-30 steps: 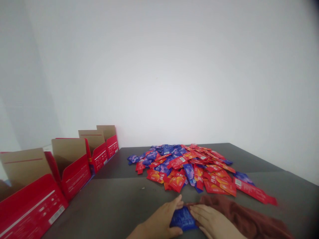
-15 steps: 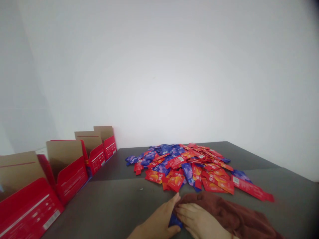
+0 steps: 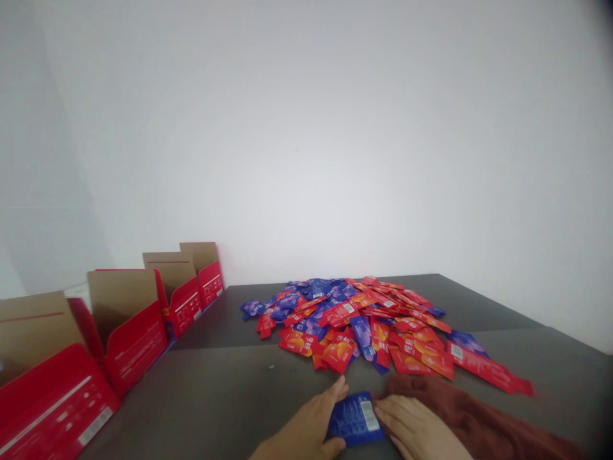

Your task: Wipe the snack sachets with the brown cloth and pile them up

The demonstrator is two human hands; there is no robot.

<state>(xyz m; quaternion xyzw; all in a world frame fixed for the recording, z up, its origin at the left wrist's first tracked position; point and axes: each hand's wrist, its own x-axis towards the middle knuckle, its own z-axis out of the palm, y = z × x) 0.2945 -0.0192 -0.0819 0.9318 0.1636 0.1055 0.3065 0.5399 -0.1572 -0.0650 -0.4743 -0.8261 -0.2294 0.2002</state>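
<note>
A blue packet (image 3: 355, 418) with a white barcode label lies on the dark table just in front of me. My left hand (image 3: 313, 421) grips its left end between thumb and fingers. At the packet's right end are the fingertips of my right hand (image 3: 416, 425), bent and pressed together over the edge of a brown cloth (image 3: 472, 415). The cloth trails away to the right behind that hand. How much of it the fingers hold is partly hidden.
Beyond my hands, a heap of red and blue packets (image 3: 338, 313) covers the dark table (image 3: 230, 383). One long red packet (image 3: 488, 367) sticks out rightward. Open red cardboard boxes (image 3: 136, 351) stand in a row along the left. A white wall (image 3: 306, 147) rises behind.
My right hand and the brown cloth have slid to the right, uncovering the blue packet and its barcode. My left hand stays nearly in place at the packet's left end.
</note>
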